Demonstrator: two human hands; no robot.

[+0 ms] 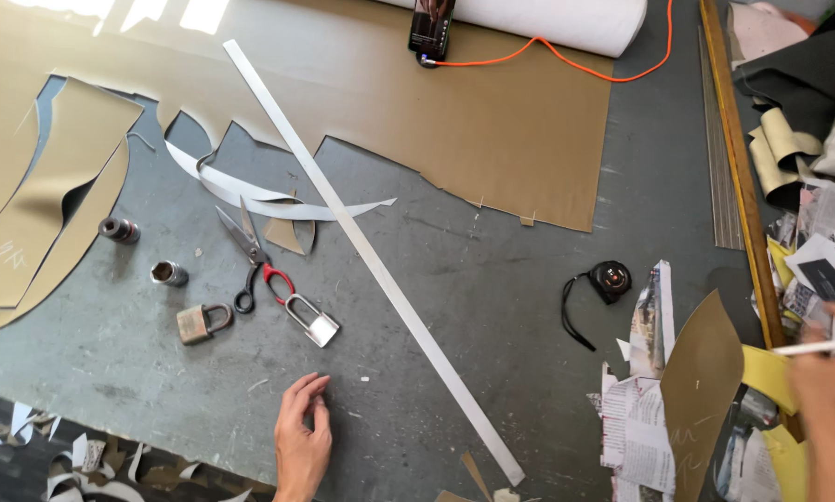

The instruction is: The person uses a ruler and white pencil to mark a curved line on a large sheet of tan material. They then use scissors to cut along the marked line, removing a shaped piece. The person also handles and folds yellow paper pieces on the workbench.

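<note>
White stick (808, 349), right hand (831, 390) half cut off

Scissors (256, 263) red-handled; 2 padlocks: brass (200, 323), silver (314, 322); orange cable (566, 58); tan sheet (492, 121); grey table (492, 288).

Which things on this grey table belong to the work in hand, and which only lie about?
In use:
- right hand holding a thin white marking pencil
- left hand resting on the grey table
- tan paper pattern piece
- long white straight ruler

Lying about:
- red-handled scissors
- two padlocks, brass and silver
- black tape measure
- two metal sockets
- phone on orange cable
</note>
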